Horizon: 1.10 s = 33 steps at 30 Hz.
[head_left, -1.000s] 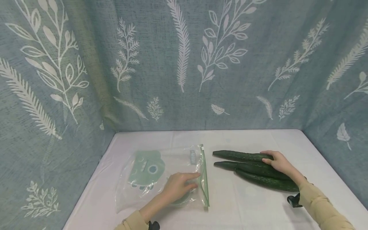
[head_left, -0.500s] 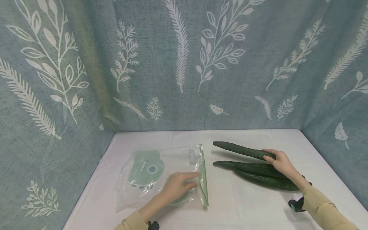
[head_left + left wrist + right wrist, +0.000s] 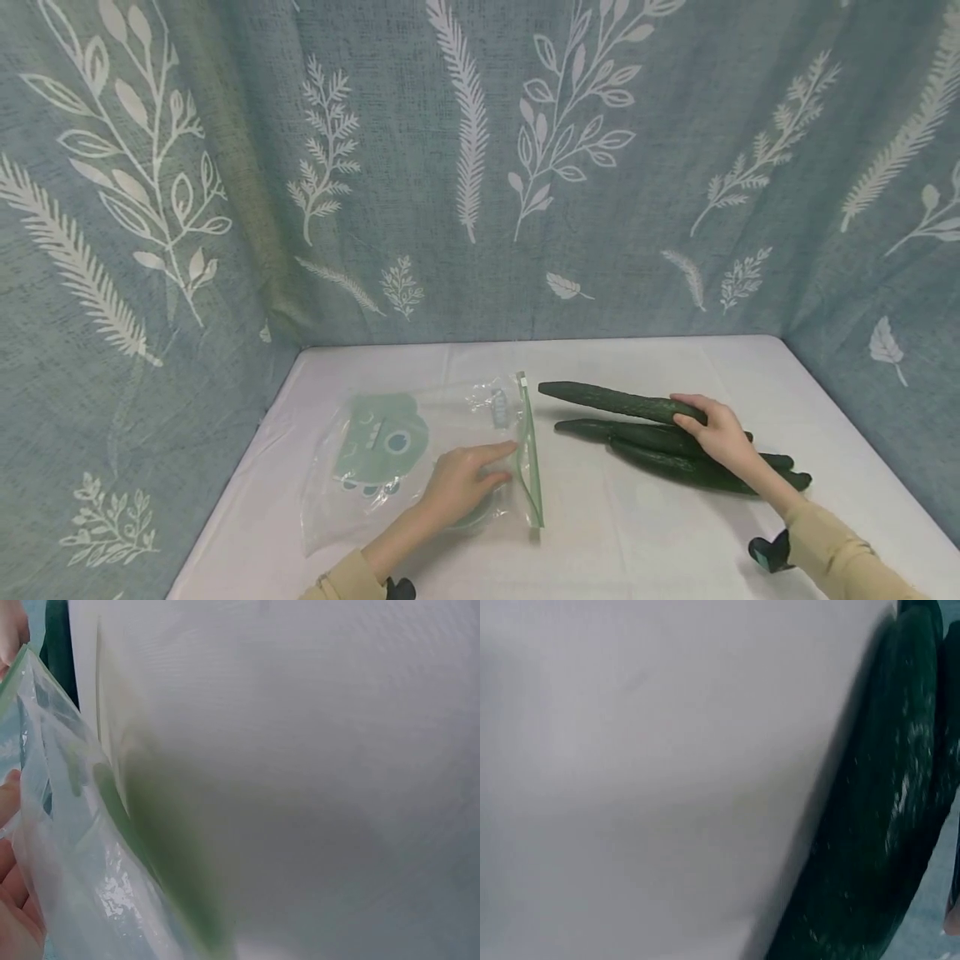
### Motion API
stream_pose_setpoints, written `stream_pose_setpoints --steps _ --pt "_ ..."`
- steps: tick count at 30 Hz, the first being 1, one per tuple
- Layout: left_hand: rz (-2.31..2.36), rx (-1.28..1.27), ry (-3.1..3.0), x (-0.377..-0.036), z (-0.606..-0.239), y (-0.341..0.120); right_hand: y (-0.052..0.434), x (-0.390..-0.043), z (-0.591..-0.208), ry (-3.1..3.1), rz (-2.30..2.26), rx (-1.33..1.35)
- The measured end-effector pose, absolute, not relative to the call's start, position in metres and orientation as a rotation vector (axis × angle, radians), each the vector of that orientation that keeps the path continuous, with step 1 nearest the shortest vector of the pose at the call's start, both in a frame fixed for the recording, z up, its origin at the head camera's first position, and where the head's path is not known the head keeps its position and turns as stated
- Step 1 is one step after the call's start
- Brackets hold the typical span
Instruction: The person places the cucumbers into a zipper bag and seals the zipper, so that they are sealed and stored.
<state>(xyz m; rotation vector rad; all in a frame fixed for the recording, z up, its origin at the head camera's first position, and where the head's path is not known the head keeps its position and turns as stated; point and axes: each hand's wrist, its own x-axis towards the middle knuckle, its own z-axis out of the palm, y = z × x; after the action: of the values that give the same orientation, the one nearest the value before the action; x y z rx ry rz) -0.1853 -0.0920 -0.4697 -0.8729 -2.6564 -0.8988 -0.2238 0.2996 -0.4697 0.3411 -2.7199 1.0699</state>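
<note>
Fingers of the right hand curl round the top cucumber, which has swung nearer the zip bag since a moment ago; its long axis points its tip at the bag's green seal. The left hand presses flat on the bag, fingers extended.

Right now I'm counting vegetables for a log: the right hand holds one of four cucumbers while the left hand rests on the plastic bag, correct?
Not four: the head view shows three cucumbers. The right hand holds the top one while the left hand rests on the plastic bag.
</note>
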Motion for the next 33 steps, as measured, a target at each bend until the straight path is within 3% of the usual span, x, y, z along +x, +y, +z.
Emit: stream_pose_setpoints --steps 33 --pt "-0.969 -0.797 -2.467 -0.187 -0.470 -0.091 0.282 -0.210 -0.473 -2.603 0.992 0.379"
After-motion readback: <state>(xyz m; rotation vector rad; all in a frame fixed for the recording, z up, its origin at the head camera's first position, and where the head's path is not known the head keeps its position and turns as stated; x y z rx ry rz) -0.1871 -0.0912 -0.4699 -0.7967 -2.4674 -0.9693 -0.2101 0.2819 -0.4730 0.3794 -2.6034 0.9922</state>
